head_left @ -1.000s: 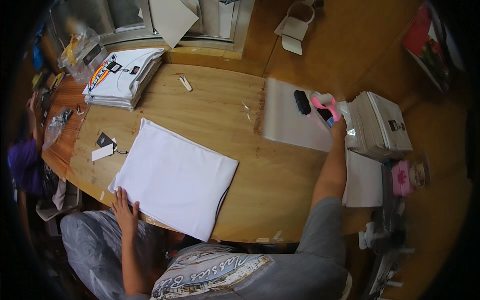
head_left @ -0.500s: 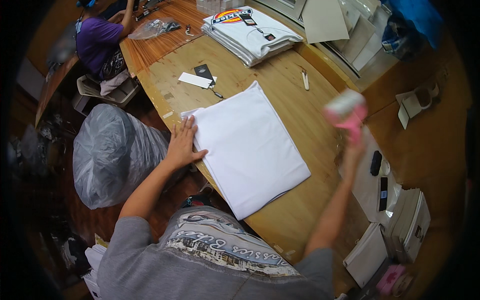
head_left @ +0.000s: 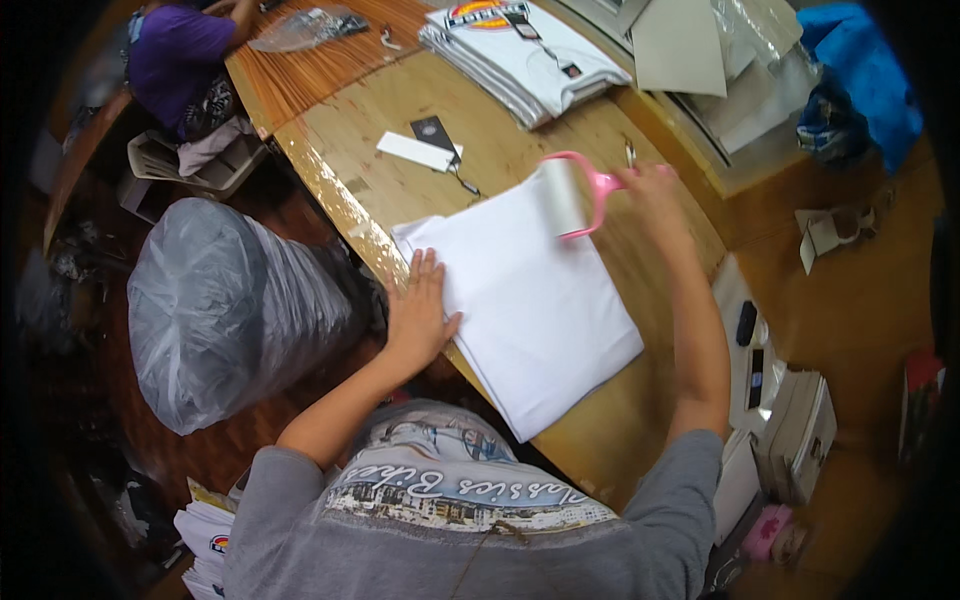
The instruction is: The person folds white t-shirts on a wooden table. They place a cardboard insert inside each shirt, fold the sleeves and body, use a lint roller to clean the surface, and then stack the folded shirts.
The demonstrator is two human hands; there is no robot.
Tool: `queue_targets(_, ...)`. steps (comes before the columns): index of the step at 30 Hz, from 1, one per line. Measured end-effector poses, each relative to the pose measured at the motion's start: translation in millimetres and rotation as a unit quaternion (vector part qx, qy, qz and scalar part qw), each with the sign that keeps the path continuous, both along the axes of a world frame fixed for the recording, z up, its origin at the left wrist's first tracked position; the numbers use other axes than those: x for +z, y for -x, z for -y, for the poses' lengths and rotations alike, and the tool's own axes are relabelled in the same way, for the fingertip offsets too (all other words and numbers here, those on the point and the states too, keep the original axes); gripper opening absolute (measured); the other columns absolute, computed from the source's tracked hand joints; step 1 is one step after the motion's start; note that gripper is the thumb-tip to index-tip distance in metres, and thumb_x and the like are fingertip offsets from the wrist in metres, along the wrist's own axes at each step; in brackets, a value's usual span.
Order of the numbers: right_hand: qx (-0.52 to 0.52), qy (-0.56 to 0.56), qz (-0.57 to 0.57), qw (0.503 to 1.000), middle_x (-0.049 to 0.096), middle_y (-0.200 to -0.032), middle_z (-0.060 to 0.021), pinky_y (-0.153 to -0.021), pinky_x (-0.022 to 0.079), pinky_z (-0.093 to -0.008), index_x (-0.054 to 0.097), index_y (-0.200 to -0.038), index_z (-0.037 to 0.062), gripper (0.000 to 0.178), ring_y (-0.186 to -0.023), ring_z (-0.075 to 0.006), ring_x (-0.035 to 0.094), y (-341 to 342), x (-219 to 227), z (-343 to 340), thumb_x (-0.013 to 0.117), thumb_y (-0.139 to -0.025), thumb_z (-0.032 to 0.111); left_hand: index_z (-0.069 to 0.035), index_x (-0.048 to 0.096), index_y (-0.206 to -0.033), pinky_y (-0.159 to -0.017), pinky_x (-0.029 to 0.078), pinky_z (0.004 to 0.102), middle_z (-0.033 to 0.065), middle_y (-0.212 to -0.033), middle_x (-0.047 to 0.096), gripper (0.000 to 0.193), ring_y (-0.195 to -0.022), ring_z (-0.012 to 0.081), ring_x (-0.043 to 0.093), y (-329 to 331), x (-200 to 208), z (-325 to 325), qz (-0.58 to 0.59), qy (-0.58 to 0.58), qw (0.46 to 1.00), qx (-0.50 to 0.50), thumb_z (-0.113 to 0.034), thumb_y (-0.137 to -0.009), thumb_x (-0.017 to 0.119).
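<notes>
A folded white garment (head_left: 545, 320) lies on the wooden table in front of me. My left hand (head_left: 420, 310) rests flat on its left edge, fingers spread. In my right hand (head_left: 650, 200) is the handle of a pink lint roller (head_left: 570, 200), its white cylinder at the far right part of the cloth. Motion blurs the roller a little, and I cannot tell whether it touches the fabric. Beyond the garment's far left corner lie a black hang tag (head_left: 432, 135) and a white tag (head_left: 410, 152) with a dark cord.
A stack of folded white shirts (head_left: 540, 75) stands at the back of the table (head_left: 350, 130). A stuffed grey plastic bag (head_left: 220, 310) is on the floor at left. Another person in purple (head_left: 185, 60) sits at far left. Boxes (head_left: 795, 435) stand at right.
The lint roller in my right hand has moved left, from above the table onto or just over the garment's far right part. My left hand still presses the left edge. The view has shifted slightly.
</notes>
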State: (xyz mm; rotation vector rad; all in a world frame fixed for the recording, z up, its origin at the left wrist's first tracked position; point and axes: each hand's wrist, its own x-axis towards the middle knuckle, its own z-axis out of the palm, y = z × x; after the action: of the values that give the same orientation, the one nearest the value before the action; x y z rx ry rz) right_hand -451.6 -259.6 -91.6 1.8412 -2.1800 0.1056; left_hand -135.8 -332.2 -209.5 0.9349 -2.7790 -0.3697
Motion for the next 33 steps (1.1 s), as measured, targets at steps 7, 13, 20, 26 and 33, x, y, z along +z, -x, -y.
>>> queue_targets(7, -0.104, -0.186, 0.062, 0.975, 0.052, -0.089, -0.0098, -0.082, 0.036, -0.0428, 0.055, -0.086, 0.0095, 0.017, -0.089, -0.0251, 0.047, -27.9, -39.2, -32.3, 0.048, -0.071, 0.004, 0.004, 0.019, -0.127, -0.095, 0.007, 0.0593, 0.0201, -0.136, 0.009, 0.105, -0.127, 0.0326, 0.005, -1.9, 3.9, -43.7, 0.008, -0.094, 0.994, -0.047, -0.053, -0.054, 0.066)
queue_targets(13, 0.048, -0.083, 0.1, 0.99, 0.049, -0.093, -0.0095, -0.086, 0.033, -0.0469, 0.053, -0.089, 0.0127, 0.016, -0.092, -0.0262, 0.046, -63.8, -22.1, -59.8, 0.046, -0.075, 0.013, 0.004, 0.02, -0.127, -0.094, 0.007, 0.0597, 0.0199, -0.136, 0.009, 0.106, -0.128, 0.0313, 0.005, -3.1, 4.2, -45.0, 0.017, -0.099, 0.995, -0.029, -0.054, -0.052, 0.067)
queue_targets(20, -0.172, -0.112, 0.025, 0.978, 0.047, -0.094, -0.0141, -0.089, 0.03, -0.0496, 0.056, -0.087, 0.0117, 0.019, -0.1, -0.0309, 0.042, -7.3, -24.0, -112.9, 0.05, -0.07, 0.008, 0.005, 0.019, -0.127, -0.094, 0.005, 0.061, 0.0197, -0.137, 0.009, 0.108, -0.128, 0.0312, 0.004, 2.6, 4.3, -47.5, 0.001, -0.096, 0.994, -0.047, -0.052, -0.05, 0.068)
queue_targets(26, 0.073, -0.123, 0.007, 0.99, 0.047, -0.095, -0.0154, -0.087, 0.032, -0.0486, 0.056, -0.087, 0.0106, 0.023, -0.099, -0.0316, 0.043, -96.8, -27.5, -144.9, 0.046, -0.068, 0.001, 0.003, 0.016, -0.128, -0.094, 0.003, 0.0594, 0.019, -0.137, 0.006, 0.108, -0.128, 0.0304, 0.003, -0.3, 2.2, -47.5, 0.015, -0.098, 0.995, -0.026, -0.051, -0.051, 0.069)
queue_targets(33, -0.313, -0.223, -0.049, 0.922, 0.05, -0.094, -0.0153, -0.084, 0.036, -0.0412, 0.053, -0.1, 0.0125, 0.029, -0.091, -0.0314, 0.048, 17.4, -13.6, -244.8, 0.044, -0.074, 0.006, 0.005, 0.029, -0.122, -0.093, 0.017, 0.0531, 0.0208, -0.13, 0.023, 0.088, -0.122, 0.034, 0.019, -3.9, 3.4, -37.5, -0.078, -0.096, 0.992, -0.038, -0.043, -0.058, 0.067)
